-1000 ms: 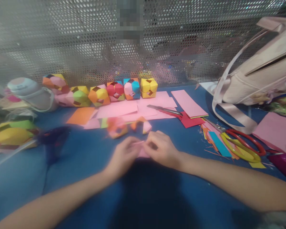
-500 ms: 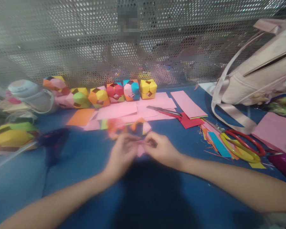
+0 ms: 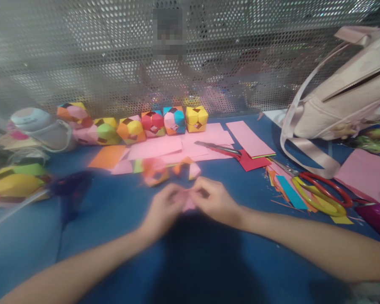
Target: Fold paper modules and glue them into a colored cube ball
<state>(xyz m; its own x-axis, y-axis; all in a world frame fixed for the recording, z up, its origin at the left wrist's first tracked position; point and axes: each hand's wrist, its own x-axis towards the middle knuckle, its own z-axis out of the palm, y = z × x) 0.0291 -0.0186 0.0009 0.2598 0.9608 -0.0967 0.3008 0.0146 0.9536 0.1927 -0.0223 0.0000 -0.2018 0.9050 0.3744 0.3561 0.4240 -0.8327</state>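
Between my two hands is a small piece of pink paper [image 3: 188, 202], pinched near the middle of the view. My left hand [image 3: 164, 207] grips its left side with the fingertips, and my right hand [image 3: 213, 200] has thumb and forefinger closed on the right side. Its exact folds are blurred and partly covered by my fingers. Just beyond my hands lie an orange folded paper piece [image 3: 155, 176] and a smaller orange and pink folded piece [image 3: 194, 169].
Folded paper balls [image 3: 153, 123] line the back before a perforated metal panel [image 3: 120, 55]. Pink sheets [image 3: 158, 147] and a dark-bladed tool [image 3: 217, 147] lie ahead. Rightward are scissors [image 3: 319, 202], paper strips [image 3: 291, 192] and a pale bag [image 3: 335, 97]; leftward, a dark glue gun [image 3: 71, 190].
The fingers of my left hand have shifted slightly down along the pink paper, and more of the orange piece behind shows. My right hand keeps its pinch.
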